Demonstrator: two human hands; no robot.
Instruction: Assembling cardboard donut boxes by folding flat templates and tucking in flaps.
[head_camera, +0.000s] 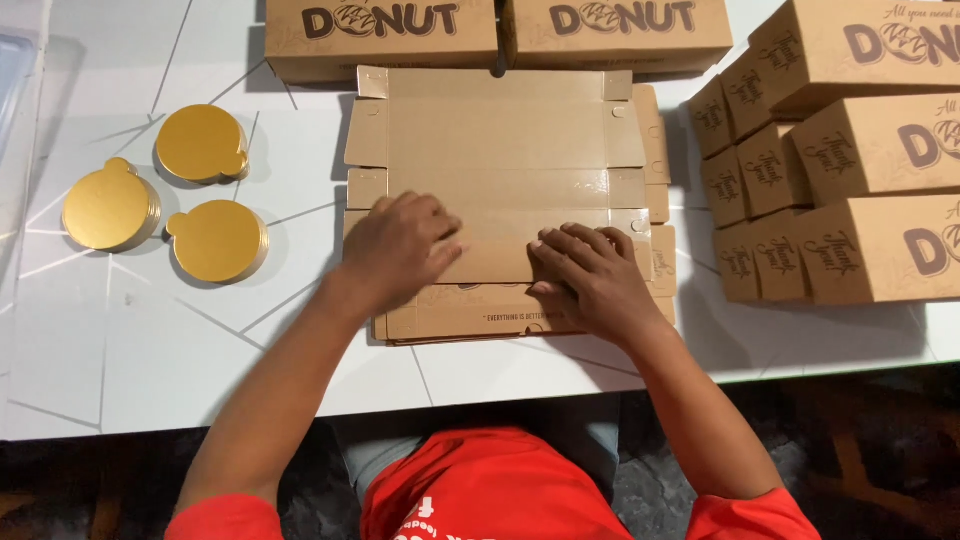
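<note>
A flat, unfolded brown cardboard box blank (500, 140) lies on top of a stack of more blanks in the middle of the white table (150, 350). My left hand (400, 245) presses palm-down on the near panel of the top blank, fingers slightly spread. My right hand (590, 275) rests beside it on the same panel, fingers curled along a fold line. Neither hand grips anything; both lie flat on the cardboard.
Three stacks of round gold cake boards (112, 205) sit at the left. Assembled brown boxes (870, 250) are piled at the right, and two more boxes (380, 35) stand along the far edge. The table's near edge runs just below the blanks.
</note>
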